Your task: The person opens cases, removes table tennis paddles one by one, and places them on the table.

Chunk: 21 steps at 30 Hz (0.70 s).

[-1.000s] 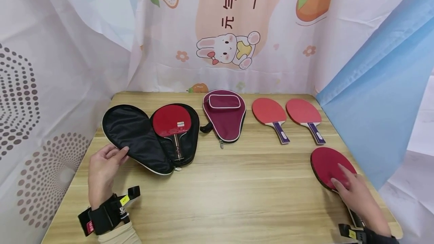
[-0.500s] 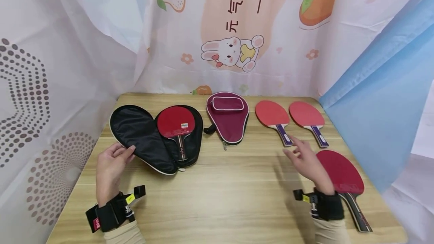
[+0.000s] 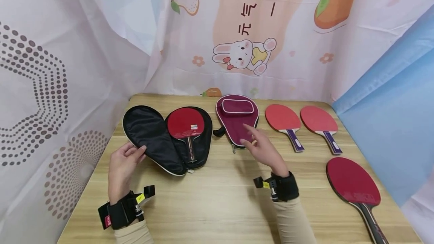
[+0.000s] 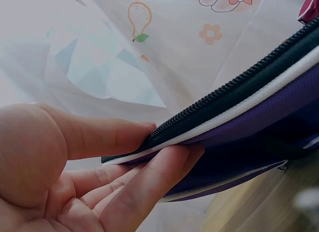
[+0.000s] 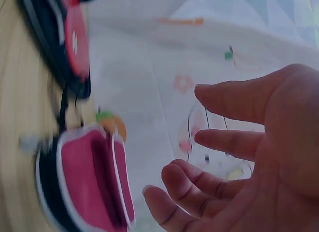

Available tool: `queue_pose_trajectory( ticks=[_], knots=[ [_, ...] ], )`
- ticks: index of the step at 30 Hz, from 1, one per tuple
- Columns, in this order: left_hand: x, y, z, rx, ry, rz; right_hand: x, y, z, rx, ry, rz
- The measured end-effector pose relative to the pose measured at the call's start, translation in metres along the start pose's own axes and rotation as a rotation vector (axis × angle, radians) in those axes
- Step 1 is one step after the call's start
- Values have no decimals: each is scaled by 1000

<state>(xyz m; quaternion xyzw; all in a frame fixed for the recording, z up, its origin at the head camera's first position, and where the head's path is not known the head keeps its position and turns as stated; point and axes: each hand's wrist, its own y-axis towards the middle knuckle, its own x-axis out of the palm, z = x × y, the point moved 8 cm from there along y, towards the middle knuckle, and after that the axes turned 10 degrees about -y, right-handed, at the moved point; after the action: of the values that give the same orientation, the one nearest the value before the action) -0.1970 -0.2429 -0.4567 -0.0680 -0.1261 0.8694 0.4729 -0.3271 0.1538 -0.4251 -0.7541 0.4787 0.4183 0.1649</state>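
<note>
A black-lined paddle case (image 3: 152, 138) lies unzipped on the table, its flap folded out to the left. My left hand (image 3: 125, 161) pinches the flap's zippered edge between thumb and fingers; the left wrist view shows the case's purple outer side (image 4: 259, 100). Inside the case's other half rests a red table tennis paddle (image 3: 185, 123), handle toward me. My right hand (image 3: 262, 148) hovers over the lower part of a maroon paddle case (image 3: 234, 123), fingers spread and holding nothing. That case is closed and has a small front pocket.
Two lighter red paddles with blue handles, a left one (image 3: 282, 118) and a right one (image 3: 318, 119), lie at the back right. A larger dark red paddle (image 3: 354, 180) lies near the right edge of the table (image 3: 210, 206). A printed curtain (image 3: 190, 48) hangs behind.
My right hand has left the dark red paddle at the right and moved left to above the maroon case. My left hand keeps its pinch on the flap. The head view has shifted slightly.
</note>
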Motion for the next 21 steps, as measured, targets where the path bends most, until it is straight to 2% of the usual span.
queue_pose_trajectory(
  ticks=[4,8,14,21],
  knots=[
    [-1,1,1,9,22,13,16,21,-28,-64,28,-3],
    [-1,1,1,13,29,15,40,40,-53,-98,53,-54],
    [0,1,0,-4,13,14,82,61,-72,-19,73,-173],
    [-1,1,0,-15,4,18,122,67,-79,62,7,-270]
  ],
)
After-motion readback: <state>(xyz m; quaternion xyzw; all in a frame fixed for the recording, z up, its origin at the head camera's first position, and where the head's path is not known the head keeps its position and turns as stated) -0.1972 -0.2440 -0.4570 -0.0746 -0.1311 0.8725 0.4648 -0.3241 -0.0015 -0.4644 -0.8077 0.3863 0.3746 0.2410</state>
